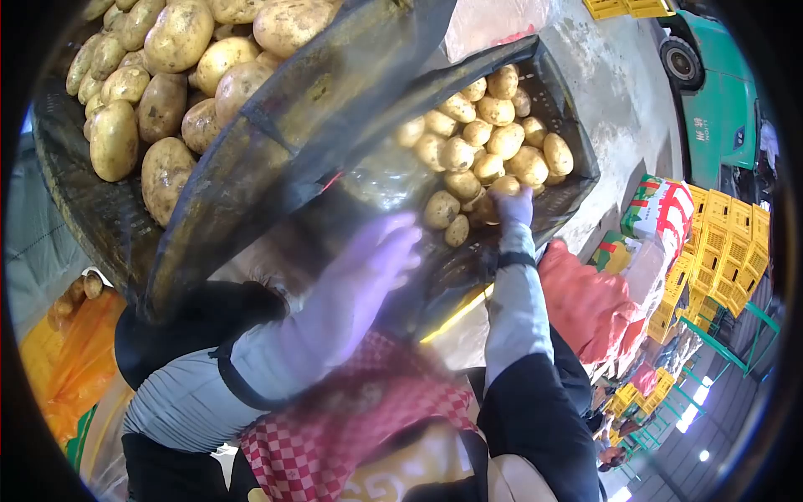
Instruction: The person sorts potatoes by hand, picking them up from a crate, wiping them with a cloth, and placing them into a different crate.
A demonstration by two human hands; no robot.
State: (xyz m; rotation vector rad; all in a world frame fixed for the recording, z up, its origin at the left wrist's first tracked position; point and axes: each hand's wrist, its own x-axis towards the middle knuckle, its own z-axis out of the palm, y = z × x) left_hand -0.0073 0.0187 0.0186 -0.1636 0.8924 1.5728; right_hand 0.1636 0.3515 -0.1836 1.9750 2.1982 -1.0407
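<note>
My right hand [515, 209], in a purple glove, reaches into a dark, lined crate [577, 192] of potatoes. Its fingers are closed round a potato [504, 186] at the near side of the heap. My left hand [372, 263], gloved the same way, is in the air left of that crate, somewhat blurred. Its fingers are stretched out with nothing seen in them. Beyond it lies a shiny clear plastic sheet [385, 180], partly blurred. Several loose potatoes [458, 155] fill the middle of the crate.
A second dark crate [201, 197], heaped with larger potatoes [176, 33], stands close on the left. Orange plastic bags [84, 360] lie at lower left. On the right are a red sack [590, 301], stacked yellow crates [719, 247] and a green vehicle [719, 100].
</note>
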